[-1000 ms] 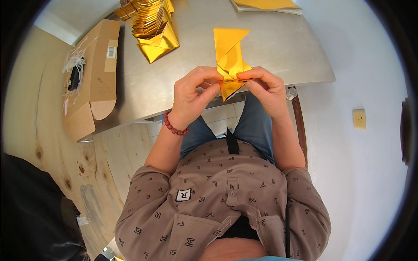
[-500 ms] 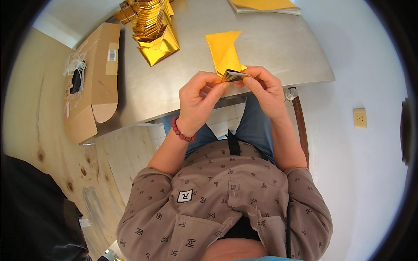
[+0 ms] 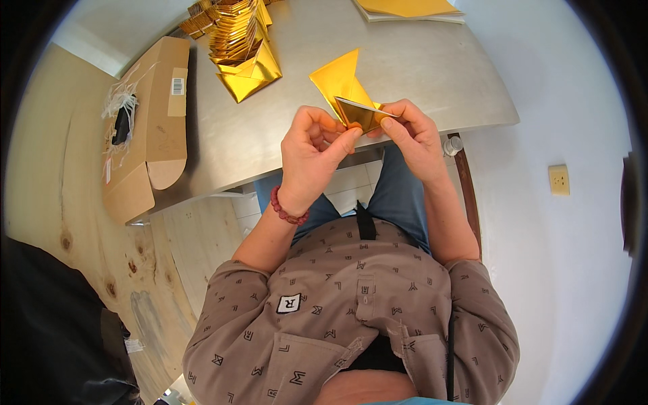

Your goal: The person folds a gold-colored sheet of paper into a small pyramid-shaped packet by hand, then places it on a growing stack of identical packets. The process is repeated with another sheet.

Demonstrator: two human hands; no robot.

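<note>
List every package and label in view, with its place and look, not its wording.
Carton: left table edge, open brown cardboard, pale stringy filling at one end.
Barcode label: on the carton's top, small white rectangle, dark bars.
Side label: on the carton's near flap, narrow white strip.
No screens or signs.

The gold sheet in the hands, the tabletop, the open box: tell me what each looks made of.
Gold sheet: likely foil-faced paper; mirror-bright, holds sharp creases.
Tabletop: seemingly brushed metal; dull grey sheen, thin edge.
Open box: corrugated cardboard; matte brown, folded flaps.
</note>
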